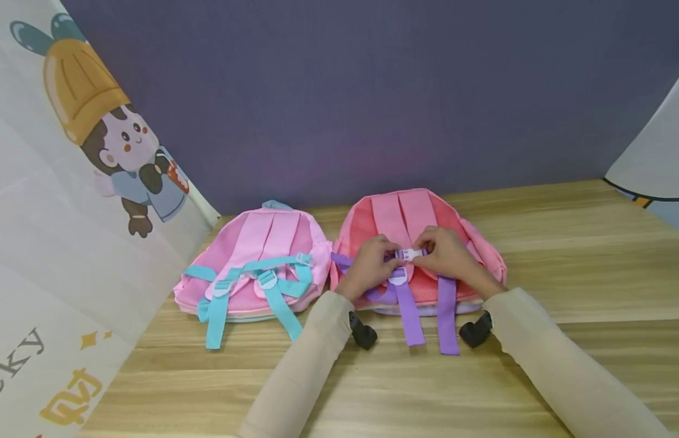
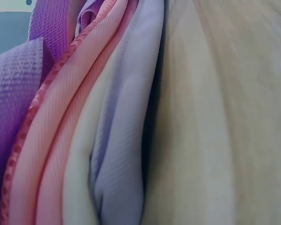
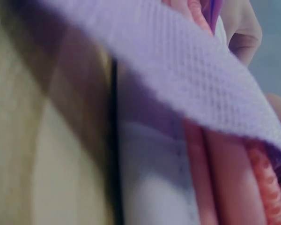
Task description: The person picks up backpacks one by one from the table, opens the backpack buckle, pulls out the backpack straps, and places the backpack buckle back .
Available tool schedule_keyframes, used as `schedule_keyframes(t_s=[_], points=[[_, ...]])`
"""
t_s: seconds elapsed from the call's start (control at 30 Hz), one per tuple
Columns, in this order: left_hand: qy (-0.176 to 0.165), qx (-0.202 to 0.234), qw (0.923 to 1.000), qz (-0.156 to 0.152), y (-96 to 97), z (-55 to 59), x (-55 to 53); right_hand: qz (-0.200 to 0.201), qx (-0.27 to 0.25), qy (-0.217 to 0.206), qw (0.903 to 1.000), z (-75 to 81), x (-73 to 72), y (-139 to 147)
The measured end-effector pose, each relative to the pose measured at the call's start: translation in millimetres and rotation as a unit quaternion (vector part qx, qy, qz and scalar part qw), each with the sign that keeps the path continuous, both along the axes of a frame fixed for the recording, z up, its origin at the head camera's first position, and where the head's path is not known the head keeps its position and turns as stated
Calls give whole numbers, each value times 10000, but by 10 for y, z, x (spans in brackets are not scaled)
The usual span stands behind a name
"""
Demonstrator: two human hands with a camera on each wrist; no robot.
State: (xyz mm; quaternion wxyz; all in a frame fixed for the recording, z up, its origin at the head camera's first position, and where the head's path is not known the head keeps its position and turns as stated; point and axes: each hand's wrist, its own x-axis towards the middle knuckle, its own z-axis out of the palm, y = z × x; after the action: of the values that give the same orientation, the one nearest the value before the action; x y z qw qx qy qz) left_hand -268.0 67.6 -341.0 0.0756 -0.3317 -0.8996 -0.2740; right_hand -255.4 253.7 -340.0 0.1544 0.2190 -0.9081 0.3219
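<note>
A coral-pink backpack [image 1: 358, 225] lies on the table with its shoulder straps facing up. Over its middle, a white side-release buckle [image 1: 409, 254] on purple webbing is held between two hands. My left hand [image 1: 372, 261] pinches the buckle's left end between thumb and fingers. On the other end, my right hand [image 1: 446, 252] has the same kind of pinch. Below them, purple strap tails [image 1: 409, 313] hang over the bag's lower edge. Purple webbing [image 3: 178, 61] crosses close in front of the right wrist camera, and the bag's layered edge [image 2: 61, 136] fills much of the left wrist view.
Left of the coral bag, a lighter pink backpack [image 1: 252, 237] with turquoise straps [image 1: 276, 304] lies against it. Behind both stands a dark blue panel [image 1: 372, 97]. A white printed curtain [image 1: 55, 201] borders the wooden table [image 1: 564, 255] on the left.
</note>
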Motion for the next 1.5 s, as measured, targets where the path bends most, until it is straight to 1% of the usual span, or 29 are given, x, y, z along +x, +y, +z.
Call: schedule_keyframes(t_s=[0.1, 0.27, 0.37, 0.6, 0.73, 0.9, 1.03, 1.33, 1.5], points=[[-5, 14, 10000, 23, -1, -5, -8, -10, -16, -6, 10000, 4, -8, 8], [-34, 107, 9999, 14, -12, -16, -6, -41, 85, -157, 9998, 25, 1, 12], [-107, 263, 9996, 13, -20, -23, -5, -70, 118, -234, 9996, 41, 14, 20], [-83, 589, 9982, -4, -31, -27, -12, -116, 79, -328, 9994, 62, 10, 41], [-231, 910, 9955, 103, -39, -51, -29, -131, 29, -277, 9995, 76, 15, 48], [-269, 1095, 9935, 178, -47, -69, -42, -174, 8, -264, 9995, 86, 31, 53], [-317, 1193, 9921, 212, -47, -65, -36, -218, 45, -283, 9994, 91, 30, 60], [-239, 1362, 9902, 200, -43, -68, -33, -287, 227, -380, 9986, 74, 15, 66], [-338, 1140, 9925, 275, -36, -65, -33, -198, 280, -414, 9986, 58, 8, 53]])
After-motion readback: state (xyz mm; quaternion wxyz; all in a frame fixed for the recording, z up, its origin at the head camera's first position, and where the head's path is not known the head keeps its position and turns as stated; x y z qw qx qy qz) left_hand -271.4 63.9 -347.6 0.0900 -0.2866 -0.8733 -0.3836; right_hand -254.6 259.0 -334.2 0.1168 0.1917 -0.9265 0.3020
